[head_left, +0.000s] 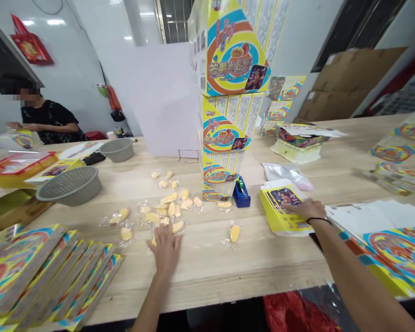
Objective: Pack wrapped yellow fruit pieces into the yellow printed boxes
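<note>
My left hand [164, 249] lies with spread fingers on the wooden table [207, 272], among several loose yellow sweets in clear wrappers [159, 212]. One wrapped piece pokes out beside its fingertips. My right hand [307, 210] rests flat on a stack of yellow printed cards [280, 210], not gripping it. A lone wrapped yellow sweet [234, 234] lies between my hands.
A tall column of printed display boxes [224, 115] stands behind the sweets, with a blue tape dispenser [241, 194] at its foot. Grey baskets [68, 186] and printed flat sheets [44, 272] lie left. A co-worker [44, 115] sits far left.
</note>
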A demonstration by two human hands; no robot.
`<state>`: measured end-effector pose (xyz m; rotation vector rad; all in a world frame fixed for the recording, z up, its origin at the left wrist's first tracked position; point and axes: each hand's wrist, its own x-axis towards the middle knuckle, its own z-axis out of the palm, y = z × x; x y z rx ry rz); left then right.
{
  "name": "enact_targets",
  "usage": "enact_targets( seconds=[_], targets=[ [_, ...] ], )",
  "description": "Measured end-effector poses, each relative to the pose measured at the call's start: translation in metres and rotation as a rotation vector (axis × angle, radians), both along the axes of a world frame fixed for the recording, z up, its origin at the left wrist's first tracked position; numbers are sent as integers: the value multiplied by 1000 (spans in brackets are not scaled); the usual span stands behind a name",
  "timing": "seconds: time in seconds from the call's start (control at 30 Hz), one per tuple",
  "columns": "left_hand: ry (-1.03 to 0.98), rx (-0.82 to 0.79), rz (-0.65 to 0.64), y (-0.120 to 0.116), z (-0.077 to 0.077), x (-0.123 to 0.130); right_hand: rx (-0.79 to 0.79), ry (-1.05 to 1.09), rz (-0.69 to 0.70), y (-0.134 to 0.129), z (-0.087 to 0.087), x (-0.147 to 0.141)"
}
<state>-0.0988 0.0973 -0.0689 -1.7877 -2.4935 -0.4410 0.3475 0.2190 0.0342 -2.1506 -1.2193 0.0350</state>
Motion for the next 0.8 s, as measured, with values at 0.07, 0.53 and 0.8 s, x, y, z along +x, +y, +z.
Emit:
enact_targets(
  seconds=[0.07, 0.53, 0.8],
  targets=[
    [-42, 70, 8, -4, -1, -1, -36, -60, -48, -3, 9, -1],
    [-1014, 34, -381, -40, 119, 107, 545, -427, 875, -200, 5, -172],
    [-1015, -22, -330, -78, 128, 112, 409, -518, 817, -205, -30, -202]
  ],
)
